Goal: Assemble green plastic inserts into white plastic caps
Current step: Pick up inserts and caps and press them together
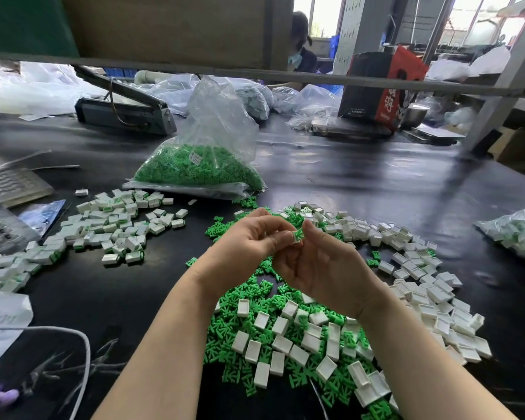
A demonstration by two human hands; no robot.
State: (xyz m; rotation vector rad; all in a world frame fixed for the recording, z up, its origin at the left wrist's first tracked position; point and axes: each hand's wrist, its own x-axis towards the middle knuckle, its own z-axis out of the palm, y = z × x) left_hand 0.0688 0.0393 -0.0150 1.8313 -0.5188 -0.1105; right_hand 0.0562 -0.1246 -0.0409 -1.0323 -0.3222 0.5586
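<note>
Inserts (273, 298) and caps (422, 286) are lying heaped below; I am watching left hand (249, 241) and right hand (322, 265) pinching one cap (297, 236).

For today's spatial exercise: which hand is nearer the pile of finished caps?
Left. The left hand sits just right of the finished caps; the right hand lies farther right.

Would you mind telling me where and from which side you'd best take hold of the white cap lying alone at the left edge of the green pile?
I would pinch the white cap across its two long side walls, coming from straight above. It lies flat with its open side up, and bare green inserts around it leave finger room.
</note>
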